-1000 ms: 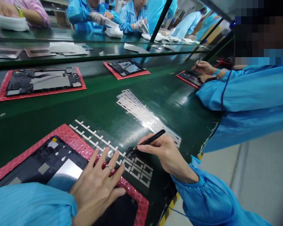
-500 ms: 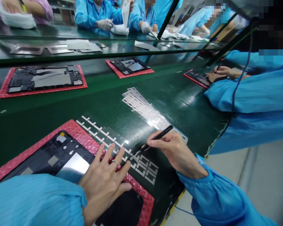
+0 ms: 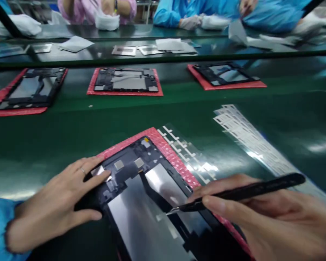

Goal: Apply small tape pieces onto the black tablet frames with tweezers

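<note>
A tablet back panel with metal plates and a black ribbon cable (image 3: 152, 192) lies on pink bubble wrap (image 3: 176, 159). My left hand (image 3: 65, 195) rests at the panel's upper left edge, fingers spread, the index fingertip on it. In my right hand (image 3: 263, 214) is a pair of black tweezers (image 3: 241, 192), gripped between thumb and fingers. Their silver tip is over the ribbon cable, beside a small pale sticker (image 3: 160, 217) on or just above the panel; which, I cannot tell. A clear sheet of white L-shaped stickers (image 3: 182, 146) lies along the bubble wrap's right edge.
More sticker sheets (image 3: 250, 130) lie fanned out to the right. Across the green bench stand three similar panels on pink wrap: a left one (image 3: 32, 87), a middle one (image 3: 127, 79) and a right one (image 3: 228, 74). Gloved co-workers handle white sheets behind the rail (image 3: 141, 58).
The view has swung left. My right hand has moved the tweezers from the sticker sheet to over the panel's ribbon cable. My left hand has shifted from the panel's sheet-side edge to its upper left edge.
</note>
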